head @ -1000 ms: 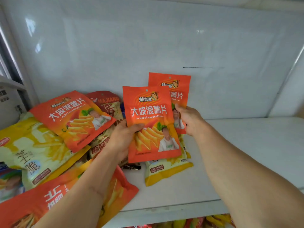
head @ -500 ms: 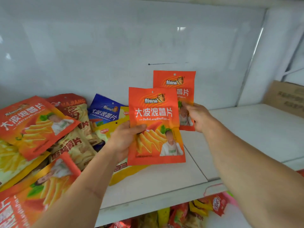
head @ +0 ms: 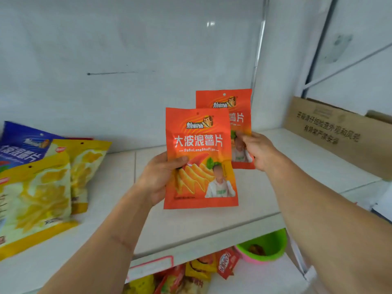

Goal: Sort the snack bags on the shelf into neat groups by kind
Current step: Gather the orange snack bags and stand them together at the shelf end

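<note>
My left hand point(head: 158, 176) grips an orange chip bag point(head: 201, 143) upright by its left edge, thumb across the front. Behind it and to the right, my right hand point(head: 257, 150) pinches a second orange bag point(head: 224, 102) of the same kind, also upright and partly hidden by the first. Both bags hang above the white shelf point(head: 212, 221). At the far left lie two yellow bags point(head: 42, 200) and a blue bag point(head: 23, 141), overlapping one another.
A cardboard box point(head: 339, 132) stands at the right end of the shelf against the wall. Below the shelf edge are several snack packs point(head: 197, 270) and a green bowl point(head: 269, 245). A white back wall closes the shelf.
Both hands and their orange bags have moved right along the shelf. The pile of bags has slid toward the left edge of view, and the cardboard box has come nearer.
</note>
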Tool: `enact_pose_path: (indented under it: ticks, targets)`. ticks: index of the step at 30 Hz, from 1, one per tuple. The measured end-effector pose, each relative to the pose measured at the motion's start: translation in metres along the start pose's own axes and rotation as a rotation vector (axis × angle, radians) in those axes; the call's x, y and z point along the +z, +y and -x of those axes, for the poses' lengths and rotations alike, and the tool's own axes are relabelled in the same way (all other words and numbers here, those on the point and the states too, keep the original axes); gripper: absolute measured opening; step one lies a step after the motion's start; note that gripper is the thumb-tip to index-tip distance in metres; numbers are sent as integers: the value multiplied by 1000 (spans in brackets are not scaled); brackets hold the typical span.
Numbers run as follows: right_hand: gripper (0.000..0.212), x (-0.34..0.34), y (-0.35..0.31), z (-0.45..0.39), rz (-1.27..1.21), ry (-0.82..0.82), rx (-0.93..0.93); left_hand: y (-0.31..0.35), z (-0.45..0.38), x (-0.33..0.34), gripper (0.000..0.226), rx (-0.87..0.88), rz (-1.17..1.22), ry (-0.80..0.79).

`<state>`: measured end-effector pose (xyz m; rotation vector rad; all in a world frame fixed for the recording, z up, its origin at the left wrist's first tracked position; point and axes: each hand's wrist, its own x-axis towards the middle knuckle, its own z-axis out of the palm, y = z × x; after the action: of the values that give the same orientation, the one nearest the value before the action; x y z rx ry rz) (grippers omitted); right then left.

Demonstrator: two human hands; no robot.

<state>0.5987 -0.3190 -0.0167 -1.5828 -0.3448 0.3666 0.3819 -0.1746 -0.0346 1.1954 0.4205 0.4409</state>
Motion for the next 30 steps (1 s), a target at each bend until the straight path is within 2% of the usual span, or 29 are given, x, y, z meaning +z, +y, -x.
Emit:
enact_pose_path:
  ticks: [2, 10, 14, 16, 23, 30]
  targets:
    - [36, -28, 5, -17, 37, 8, 13, -8, -17, 26, 25, -22, -9, -6]
    - [34, -120, 21, -90, 78, 92, 22, -39, -99, 110, 26, -69, -44, -67]
    - [25, -162, 22, -124, 91, 78, 65, -51, -130, 152, 26, -96, -67, -75]
    - [18, -182, 24, -145, 66, 52, 80, -58, -144, 174, 26, -103, -74, -65]
    - [21, -228, 31, -207, 60, -25, 112, -91, -179, 246, 25, -114, -54, 55]
    - [50, -249, 36, -241, -26, -66, 186, -118, -207, 304, 24, -93, -153, 208]
